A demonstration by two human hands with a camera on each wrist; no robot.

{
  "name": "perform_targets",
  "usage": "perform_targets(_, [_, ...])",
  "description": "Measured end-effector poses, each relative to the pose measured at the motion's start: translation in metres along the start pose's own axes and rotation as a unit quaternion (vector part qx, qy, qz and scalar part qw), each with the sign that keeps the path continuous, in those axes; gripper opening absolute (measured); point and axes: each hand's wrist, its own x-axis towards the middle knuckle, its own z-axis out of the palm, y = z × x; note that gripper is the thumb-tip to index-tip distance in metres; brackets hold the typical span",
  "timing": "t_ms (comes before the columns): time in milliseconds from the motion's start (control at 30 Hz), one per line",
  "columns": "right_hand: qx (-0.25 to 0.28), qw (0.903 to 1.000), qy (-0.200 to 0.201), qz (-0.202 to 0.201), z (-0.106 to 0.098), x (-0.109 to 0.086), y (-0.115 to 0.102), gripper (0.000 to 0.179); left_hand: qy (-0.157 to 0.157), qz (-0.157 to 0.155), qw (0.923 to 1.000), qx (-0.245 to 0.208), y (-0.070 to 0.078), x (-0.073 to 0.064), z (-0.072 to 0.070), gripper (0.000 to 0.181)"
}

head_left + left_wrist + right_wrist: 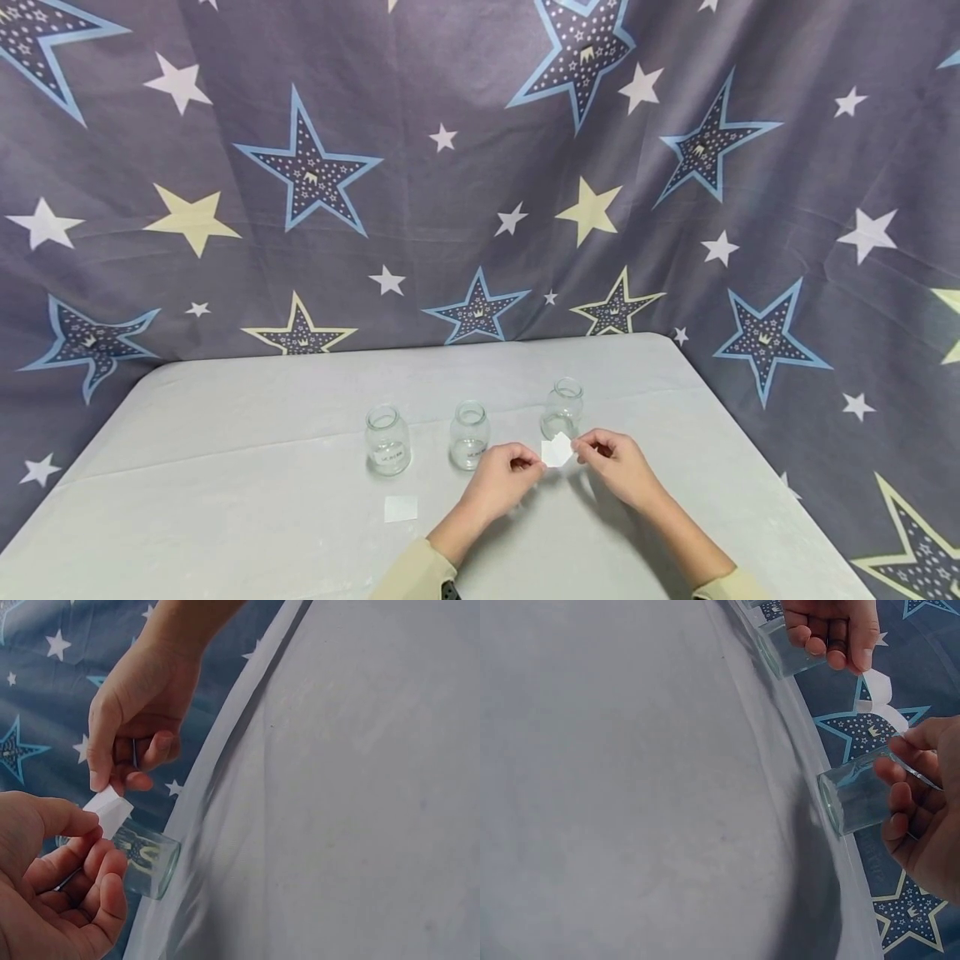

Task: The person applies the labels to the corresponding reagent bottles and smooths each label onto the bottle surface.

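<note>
My left hand pinches one side of a small white paper label between thumb and forefinger. The fingertips of my right hand pinch its other side. In the right wrist view the white label looks bent, with a curled part near my right thumb; whether it is one folded piece or two layers I cannot tell. Just behind it stands a clear glass jar, upright, open at the top and partly covered by the label. My hands are off the table, and the jar is not held.
Two more open glass jars, a middle one and a left one, stand in a row to the left, each with a printed label low on its front. A white paper piece lies before the left jar. Behind the table hangs a star-patterned curtain.
</note>
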Motion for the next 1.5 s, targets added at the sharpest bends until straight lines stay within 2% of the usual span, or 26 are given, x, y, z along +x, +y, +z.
perform_targets(433, [-0.003,0.9994,0.025,0.022,-0.001,0.002,0.000,0.013,0.001,-0.010,0.9999,0.004,0.003,0.000,-0.002,0.007])
perform_targets(700, [0.010,0.9987,0.039,0.030,0.004,0.011,0.033,0.013,0.001,-0.005,1.0000,-0.001,0.005,0.000,-0.003,0.007])
perform_targets(800, [0.013,0.9986,0.042,0.029,0.004,0.012,0.038,0.013,0.003,-0.005,1.0000,0.005,0.004,0.000,-0.003,0.007])
perform_targets(1267, [0.018,0.9980,0.053,0.029,-0.001,0.010,0.038,0.016,0.010,-0.003,0.9999,0.005,0.001,-0.002,-0.003,0.008])
perform_targets(1500, [0.010,0.9978,0.059,0.027,-0.004,0.010,0.039,0.015,0.006,-0.009,0.9999,-0.011,-0.001,-0.002,-0.002,0.008])
